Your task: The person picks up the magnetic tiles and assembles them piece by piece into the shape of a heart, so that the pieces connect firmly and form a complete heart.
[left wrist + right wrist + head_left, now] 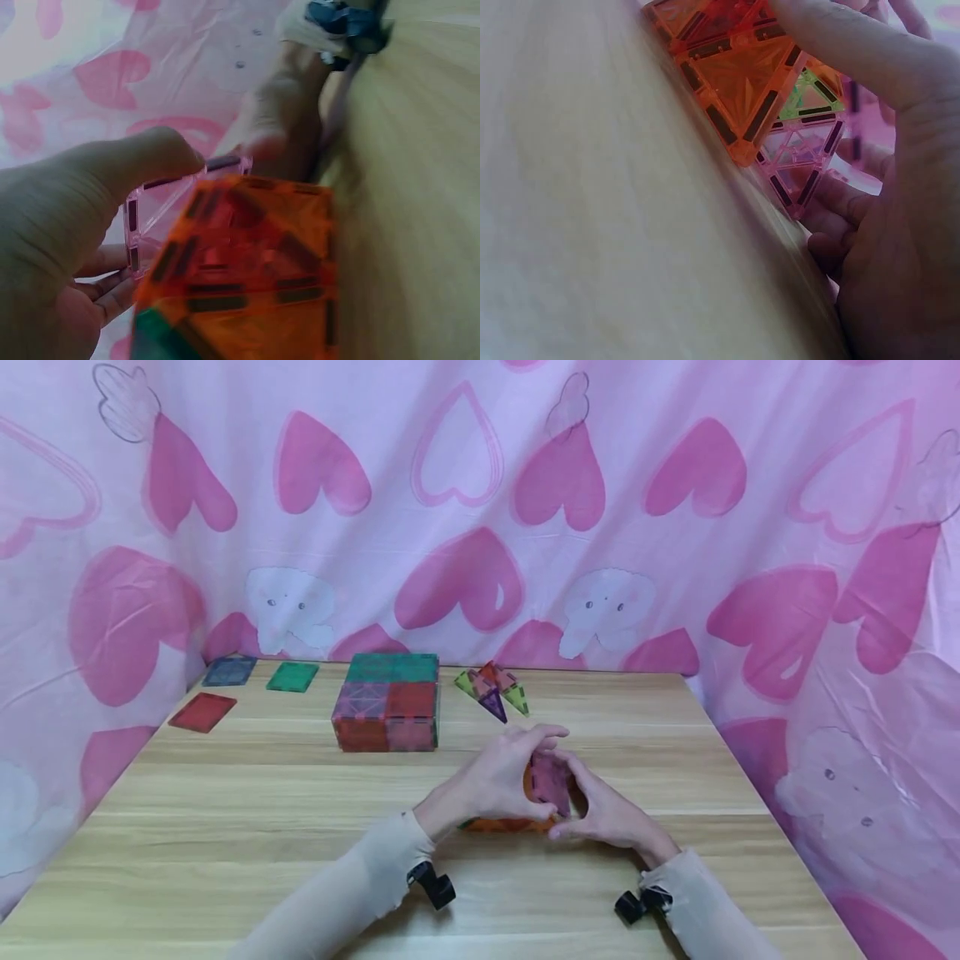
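In the head view, my left hand (498, 781) and right hand (611, 810) curve around a small structure of translucent magnetic tiles at the table's middle front. Its orange tiles (510, 825) run low along the front. A pink square tile (551, 783) stands above them between both hands. The left wrist view has my left thumb on the pink tile's edge, fingers behind it. In the right wrist view, my right thumb lies along the orange triangle tiles (742, 79), with fingers behind the pink triangle tile (795, 154). The structure's far side is partly hidden.
A low box of magnetic tiles (411, 702), green, purple, red and pink, sits behind my left hand. Several triangle tiles (491, 689) lie together farther back. Blue (229, 671), green (292, 677) and red (202, 712) square tiles lie far left. A pink curtain (480, 468) hangs behind.
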`<state>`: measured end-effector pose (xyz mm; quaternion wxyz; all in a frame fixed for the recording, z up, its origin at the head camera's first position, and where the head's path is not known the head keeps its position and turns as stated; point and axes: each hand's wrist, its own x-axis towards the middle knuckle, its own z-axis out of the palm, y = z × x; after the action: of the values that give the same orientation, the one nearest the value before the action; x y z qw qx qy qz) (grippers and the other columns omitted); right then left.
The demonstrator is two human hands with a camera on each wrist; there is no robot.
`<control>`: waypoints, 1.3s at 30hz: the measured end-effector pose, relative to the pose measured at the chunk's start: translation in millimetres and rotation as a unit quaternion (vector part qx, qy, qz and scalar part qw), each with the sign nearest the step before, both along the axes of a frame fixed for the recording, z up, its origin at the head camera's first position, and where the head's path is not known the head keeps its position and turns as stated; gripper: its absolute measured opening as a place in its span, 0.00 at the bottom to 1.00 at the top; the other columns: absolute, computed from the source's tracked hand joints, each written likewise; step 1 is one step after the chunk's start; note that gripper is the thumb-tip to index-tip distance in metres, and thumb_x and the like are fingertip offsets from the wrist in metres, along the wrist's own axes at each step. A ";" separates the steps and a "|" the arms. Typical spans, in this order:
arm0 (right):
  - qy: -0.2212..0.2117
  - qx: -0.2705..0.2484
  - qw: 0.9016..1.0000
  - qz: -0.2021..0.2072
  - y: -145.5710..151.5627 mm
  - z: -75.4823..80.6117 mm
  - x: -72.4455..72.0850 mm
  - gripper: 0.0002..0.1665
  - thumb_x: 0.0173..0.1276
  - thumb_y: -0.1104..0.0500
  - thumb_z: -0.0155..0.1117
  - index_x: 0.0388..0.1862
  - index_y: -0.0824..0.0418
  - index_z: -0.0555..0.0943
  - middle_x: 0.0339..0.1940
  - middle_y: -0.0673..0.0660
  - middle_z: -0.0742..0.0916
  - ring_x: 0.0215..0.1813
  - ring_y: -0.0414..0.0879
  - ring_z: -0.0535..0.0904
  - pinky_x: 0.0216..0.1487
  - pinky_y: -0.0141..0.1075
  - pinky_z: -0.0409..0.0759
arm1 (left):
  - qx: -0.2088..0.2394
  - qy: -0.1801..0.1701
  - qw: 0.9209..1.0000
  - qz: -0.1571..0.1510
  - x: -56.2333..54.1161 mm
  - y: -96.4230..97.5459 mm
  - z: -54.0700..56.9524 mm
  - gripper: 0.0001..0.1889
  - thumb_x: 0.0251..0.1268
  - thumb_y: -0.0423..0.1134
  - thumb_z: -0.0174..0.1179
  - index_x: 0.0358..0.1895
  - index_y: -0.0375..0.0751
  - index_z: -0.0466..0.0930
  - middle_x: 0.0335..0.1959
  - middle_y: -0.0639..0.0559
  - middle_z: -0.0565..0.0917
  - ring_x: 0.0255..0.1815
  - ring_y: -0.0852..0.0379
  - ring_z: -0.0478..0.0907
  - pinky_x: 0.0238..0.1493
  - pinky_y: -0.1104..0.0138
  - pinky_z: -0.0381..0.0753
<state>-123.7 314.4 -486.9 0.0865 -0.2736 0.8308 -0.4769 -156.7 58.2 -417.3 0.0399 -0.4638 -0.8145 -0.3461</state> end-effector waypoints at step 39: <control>0.050 0.026 0.998 -0.026 -3.3 -2.8 -1.5 0.60 0.67 0.52 0.85 0.92 0.44 0.63 0.81 0.51 0.72 0.79 0.54 0.71 0.76 0.65 0.74 | -0.085 -0.122 0.985 0.084 -5.3 -109.1 -46.5 0.55 0.51 0.62 0.88 0.82 0.44 0.76 0.72 0.52 0.82 0.72 0.52 0.78 0.75 0.51 0.79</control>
<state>-125.2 311.1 -489.7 0.0396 -0.2730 0.8529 -0.4433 -162.1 -50.9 -463.8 -0.0701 -0.3497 -0.8758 -0.3251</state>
